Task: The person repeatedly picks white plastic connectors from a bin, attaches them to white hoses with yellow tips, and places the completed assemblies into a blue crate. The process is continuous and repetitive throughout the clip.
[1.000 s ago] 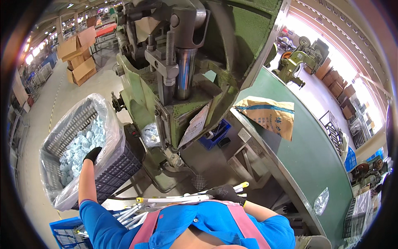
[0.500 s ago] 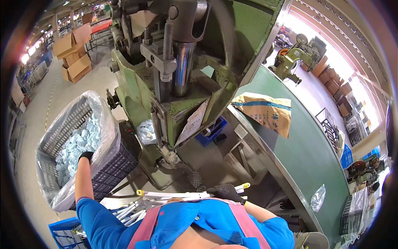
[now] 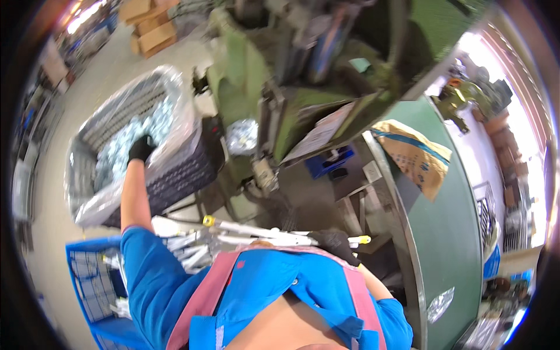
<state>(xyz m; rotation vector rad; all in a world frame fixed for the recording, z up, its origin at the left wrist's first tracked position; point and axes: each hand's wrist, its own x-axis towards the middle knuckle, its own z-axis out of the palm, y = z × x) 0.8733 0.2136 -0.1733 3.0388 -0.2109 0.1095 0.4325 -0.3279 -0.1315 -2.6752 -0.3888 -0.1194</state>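
My left hand [image 3: 142, 149], in a black glove, reaches over the near side of a plastic-lined crate [image 3: 175, 170]. It touches the heap of small light-blue pieces [image 3: 119, 143] inside. Its fingers are blurred and partly hidden, so their grip is unclear. Close to my body, my right hand [image 3: 335, 242], also gloved in black, is closed around a white rod [image 3: 262, 232] with yellow ends. The rod lies crosswise in front of my waist, and one yellow tip [image 3: 363, 239] sticks out past the hand.
A green press machine [image 3: 239, 76] stands ahead. On the right runs a green-topped table [image 3: 449, 233] with a brown paper sack [image 3: 417, 154] and a clear plastic bag [image 3: 440, 304]. A blue basket [image 3: 87, 280] sits at lower left beside several white rods [image 3: 189, 249].
My view has tilted and turned, shifting the crate up and the press to the right in the picture. My left hand now shows more fully over the blue pieces; my right hand stays at the rod.
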